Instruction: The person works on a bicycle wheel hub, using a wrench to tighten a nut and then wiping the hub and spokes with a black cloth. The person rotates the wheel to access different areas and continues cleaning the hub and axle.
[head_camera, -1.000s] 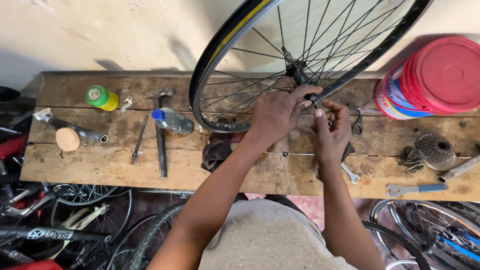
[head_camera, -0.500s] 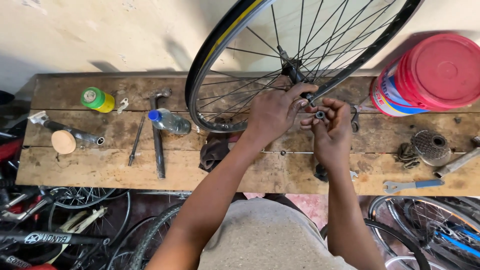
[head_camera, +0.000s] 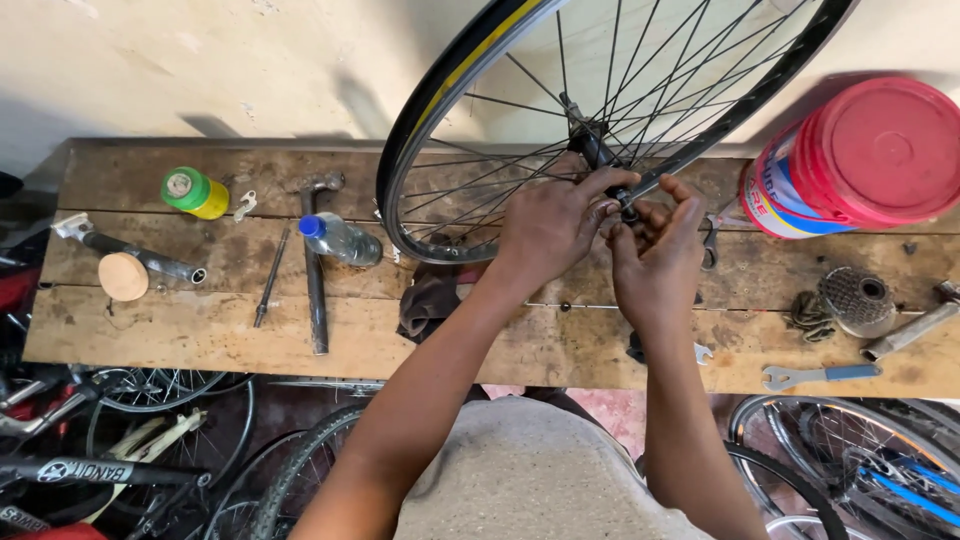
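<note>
A bicycle wheel (head_camera: 450, 90) with a black tyre and thin spokes stands tilted on the wooden bench (head_camera: 200, 340). Its hub axle (head_camera: 597, 152) points toward me. My left hand (head_camera: 550, 225) grips the near end of the axle with thumb and fingers. Just right of it, my right hand (head_camera: 655, 250) has its fingertips pinched on a small part at the axle's tip. What that part is cannot be made out.
On the bench lie a green can (head_camera: 195, 192), a plastic bottle (head_camera: 340, 238), a hammer (head_camera: 315, 270), a dark rag (head_camera: 430, 300), a red-lidded bucket (head_camera: 870, 160), a cassette (head_camera: 855, 298) and a spanner (head_camera: 820, 375). Bicycle wheels (head_camera: 850, 450) lie below the bench.
Both hands have risen a little along the axle and closed together at its tip. The wheel has stayed nearly in place.
</note>
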